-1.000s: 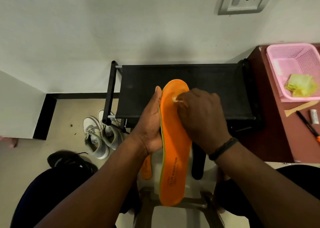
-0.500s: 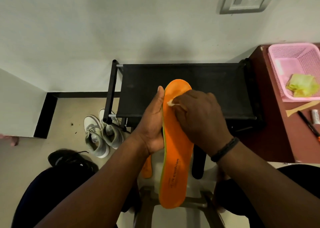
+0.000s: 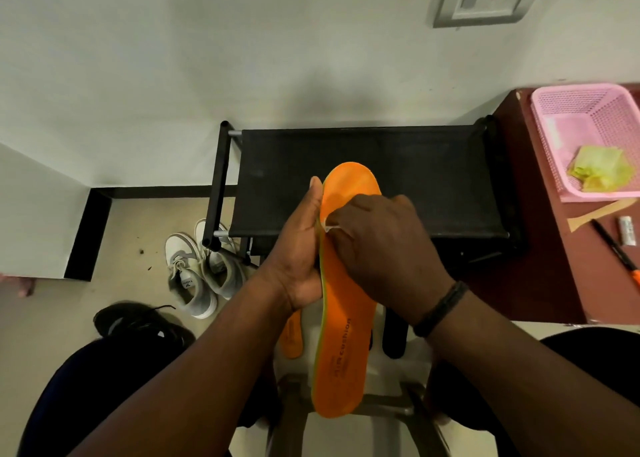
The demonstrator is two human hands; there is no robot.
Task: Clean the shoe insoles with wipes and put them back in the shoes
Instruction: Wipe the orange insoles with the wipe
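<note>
My left hand grips the orange insole along its left edge, thumb lying straight up that edge and the other fingers hidden behind it. The insole stands lengthwise away from me, toe end beyond my fingers, heel end below my wrists, printed side facing me. My right hand lies across the insole's forward half, fingers curled and pinching a small white wipe against the surface; only a corner of the wipe shows past my fingertips, close to my left thumb.

Below my left hand, a second orange insole lies partly covered by the held one. Below my right wrist lies a black insole; both rest on a pale seat, as far as I can tell. To the left of my left hand, a pair of grey and white shoes sits on the floor, with a black shoe nearer me. Beyond my fingers stands a black rack. To the far right of my right hand, a pink basket rests on a brown table.
</note>
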